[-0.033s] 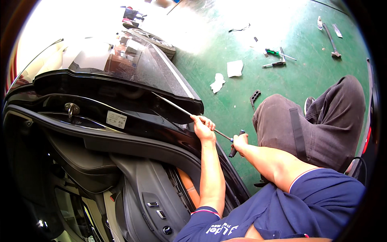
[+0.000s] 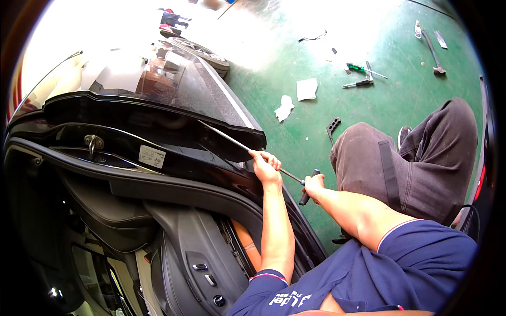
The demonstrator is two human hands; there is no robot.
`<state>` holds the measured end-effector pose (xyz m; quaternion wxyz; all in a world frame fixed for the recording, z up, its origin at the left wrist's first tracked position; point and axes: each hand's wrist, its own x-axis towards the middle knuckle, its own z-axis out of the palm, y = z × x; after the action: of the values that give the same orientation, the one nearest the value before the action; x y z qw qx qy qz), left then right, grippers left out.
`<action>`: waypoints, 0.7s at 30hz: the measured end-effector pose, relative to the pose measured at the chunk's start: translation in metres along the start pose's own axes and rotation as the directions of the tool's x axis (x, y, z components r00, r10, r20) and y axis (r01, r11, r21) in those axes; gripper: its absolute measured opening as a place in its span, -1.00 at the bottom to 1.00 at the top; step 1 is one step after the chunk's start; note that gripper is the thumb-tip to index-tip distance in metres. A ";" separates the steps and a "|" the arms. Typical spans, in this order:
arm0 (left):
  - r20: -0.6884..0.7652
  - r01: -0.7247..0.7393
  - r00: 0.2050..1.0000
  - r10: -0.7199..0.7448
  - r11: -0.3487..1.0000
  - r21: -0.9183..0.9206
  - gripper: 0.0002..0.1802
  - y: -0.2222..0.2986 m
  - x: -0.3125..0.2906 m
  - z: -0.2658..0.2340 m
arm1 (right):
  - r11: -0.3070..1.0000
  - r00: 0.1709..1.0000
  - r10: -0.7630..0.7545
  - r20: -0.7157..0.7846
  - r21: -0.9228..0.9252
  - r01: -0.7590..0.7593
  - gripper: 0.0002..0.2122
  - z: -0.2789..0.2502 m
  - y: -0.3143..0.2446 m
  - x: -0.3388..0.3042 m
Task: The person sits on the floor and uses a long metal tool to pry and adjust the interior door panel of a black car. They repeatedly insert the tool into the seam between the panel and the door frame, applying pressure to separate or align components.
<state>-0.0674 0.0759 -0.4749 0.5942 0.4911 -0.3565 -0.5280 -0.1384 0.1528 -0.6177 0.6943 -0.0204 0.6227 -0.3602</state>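
My right hand [image 2: 315,187] is closed around the black T-shaped handle of a long metal rod [image 2: 227,138]. Further along its shaft, my left hand [image 2: 267,167] wraps its fingers round the rod. The far end meets the dark edge of the black car body [image 2: 184,139], below the glass; whether the tip goes inside a gap I cannot tell. A metal latch loop [image 2: 94,142] and a white label [image 2: 152,156] sit on that body, left of the rod.
On the green floor lie a hammer [image 2: 433,52], a green-handled screwdriver [image 2: 369,71], a black-handled tool [image 2: 358,84], white paper pieces [image 2: 307,89] and a small bottle [image 2: 418,29]. A black-handled hooked tool [image 2: 333,126] is beside my knee. A black seat [image 2: 195,237] fills the lower left.
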 end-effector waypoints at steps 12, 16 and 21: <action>-0.014 0.010 1.000 -0.010 1.000 -0.012 -0.30 0.003 -0.003 0.006 | 0.998 0.995 -0.059 -0.076 0.007 0.060 -0.61 0.002 0.006 0.003; -0.005 0.018 1.000 -0.018 0.999 -0.033 -0.30 0.006 -0.004 0.007 | 0.996 0.990 -0.084 -0.115 0.015 0.086 -0.64 0.002 0.008 -0.005; 0.061 0.022 0.998 -0.019 0.998 -0.055 -0.36 0.001 0.001 -0.003 | 0.997 0.988 -0.083 -0.128 -0.001 0.084 -0.64 0.003 0.007 -0.006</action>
<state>-0.0638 0.0758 -0.4748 0.5912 0.4618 -0.3542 -0.5583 -0.1322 0.1594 -0.6151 0.6375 -0.0219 0.6637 -0.3906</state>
